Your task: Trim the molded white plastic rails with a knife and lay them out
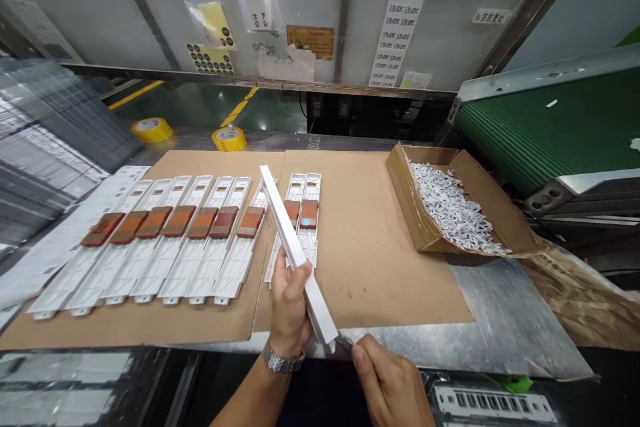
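Note:
My left hand, with a metal watch on its wrist, is closed around the middle of a long white plastic strip. The strip slants from upper left down toward me. At its near end my right hand grips a small tool with a dark metal tip; the handle is hidden in the fist. The tip is at the strip's end, and I cannot tell its exact kind. Behind the strip lie two white plastic channels with reddish-brown blocks across them, partly covered by it.
Several similar channels with brown blocks lie in a row on the cardboard sheet. A cardboard box holds many small white parts. Two yellow tape rolls stand at the back. A green conveyor is at right.

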### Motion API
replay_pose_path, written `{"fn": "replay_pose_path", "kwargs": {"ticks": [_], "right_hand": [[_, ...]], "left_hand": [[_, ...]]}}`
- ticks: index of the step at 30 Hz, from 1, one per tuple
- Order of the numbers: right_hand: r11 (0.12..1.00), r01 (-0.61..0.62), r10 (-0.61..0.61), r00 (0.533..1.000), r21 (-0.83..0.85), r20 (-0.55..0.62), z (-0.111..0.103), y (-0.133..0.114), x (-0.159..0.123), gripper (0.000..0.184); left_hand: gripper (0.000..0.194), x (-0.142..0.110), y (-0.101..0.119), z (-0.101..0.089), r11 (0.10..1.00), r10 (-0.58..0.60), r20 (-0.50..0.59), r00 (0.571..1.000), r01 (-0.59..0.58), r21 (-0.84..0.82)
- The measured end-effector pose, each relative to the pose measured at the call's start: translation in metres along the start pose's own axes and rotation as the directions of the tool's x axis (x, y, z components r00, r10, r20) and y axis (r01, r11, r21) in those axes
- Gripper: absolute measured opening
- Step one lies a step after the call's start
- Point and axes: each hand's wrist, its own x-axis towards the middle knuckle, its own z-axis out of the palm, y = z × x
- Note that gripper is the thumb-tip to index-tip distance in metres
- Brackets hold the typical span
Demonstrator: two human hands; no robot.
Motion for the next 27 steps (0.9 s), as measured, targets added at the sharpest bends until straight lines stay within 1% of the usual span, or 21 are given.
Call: {"fn": "replay_pose_path", "kwargs": {"ticks": [9, 19, 24, 27], "right_hand": [[0.999, -0.039, 0.038, 0.997, 0.005, 0.067, -0.0041, -0.0017, 0.0001, 0.035], [0.996, -0.085, 0.083, 0.984, 0.006, 0.161, -0.0066, 0.0018, 0.0014, 0.036], [0.997, -0.071, 0.070, 0.975, -0.005, 0.209, -0.0074, 0.0056, 0.0015, 0.036], [0.998, -0.063, 0.061, 0.974, 0.001, 0.217, -0.0064, 0.0066, 0.0004, 0.037]], "left_hand": [[0.041, -0.0019, -0.0003, -0.0017, 1.000, 0.005, 0.015, 1.000, -0.006, 0.029], [0.052, 0.0004, -0.0030, -0.0011, 0.997, 0.046, 0.023, 0.999, -0.047, 0.065], [0.058, 0.0012, -0.0058, -0.0017, 0.994, 0.061, 0.040, 0.997, -0.064, 0.085], [0.062, 0.0013, -0.0064, -0.0019, 0.993, 0.074, 0.022, 0.997, -0.076, 0.096]]}}
